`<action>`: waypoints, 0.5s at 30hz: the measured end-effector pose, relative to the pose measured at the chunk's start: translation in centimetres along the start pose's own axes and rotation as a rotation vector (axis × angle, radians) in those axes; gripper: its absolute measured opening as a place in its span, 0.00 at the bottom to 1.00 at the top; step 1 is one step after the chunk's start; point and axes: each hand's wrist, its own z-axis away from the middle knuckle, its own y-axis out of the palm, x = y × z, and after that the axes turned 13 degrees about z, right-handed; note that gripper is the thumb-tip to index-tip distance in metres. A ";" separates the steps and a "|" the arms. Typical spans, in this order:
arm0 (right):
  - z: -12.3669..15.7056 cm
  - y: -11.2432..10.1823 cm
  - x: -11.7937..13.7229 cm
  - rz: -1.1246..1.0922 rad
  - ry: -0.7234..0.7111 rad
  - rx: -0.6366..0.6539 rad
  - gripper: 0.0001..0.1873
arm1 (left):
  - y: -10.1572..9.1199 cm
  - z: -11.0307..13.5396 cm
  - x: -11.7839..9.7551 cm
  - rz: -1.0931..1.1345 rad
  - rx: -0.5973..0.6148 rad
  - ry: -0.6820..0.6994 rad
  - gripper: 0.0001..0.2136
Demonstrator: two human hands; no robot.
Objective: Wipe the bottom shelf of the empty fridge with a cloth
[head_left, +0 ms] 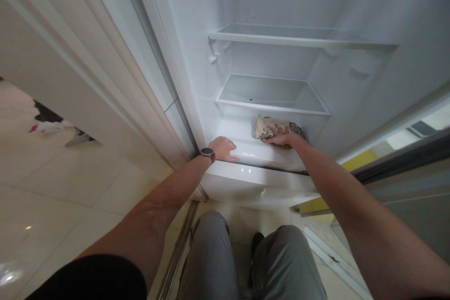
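Note:
My right hand (280, 137) presses on a bunched beige and dark-patterned cloth (264, 126), which lies on the white floor of an open refrigerator (228, 124), toward the right side. Its fingers curl over the fabric. At the left front corner of the refrigerator floor, my left hand (225, 148) rests with thumb and fingers apart and holds nothing. A round dark watch (207, 152) is on that wrist. Under the hands runs the refrigerator's white front ledge (258, 176).
Above the cloth are a lower glass shelf (267, 89) and an upper shelf (298, 40). A door frame (116, 61) stands close on the left. The open refrigerator door (415, 164) is at right. A white-edged panel (333, 260) lies on the floor beside my knees.

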 end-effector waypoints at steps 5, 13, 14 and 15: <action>-0.3 0.1 0.2 0.020 0.021 -0.012 0.54 | 0.1 -0.1 0.1 0.012 0.002 -0.003 0.28; 0.6 0.8 1.8 0.073 0.044 -0.046 0.45 | 0.2 -0.2 0.1 0.019 -0.011 -0.016 0.27; 0.8 1.0 2.1 0.087 0.017 -0.048 0.44 | 0.2 -0.2 0.0 0.018 -0.011 -0.020 0.27; 0.8 1.2 2.4 0.101 -0.014 -0.052 0.42 | 0.2 -0.2 0.0 0.016 -0.008 -0.024 0.27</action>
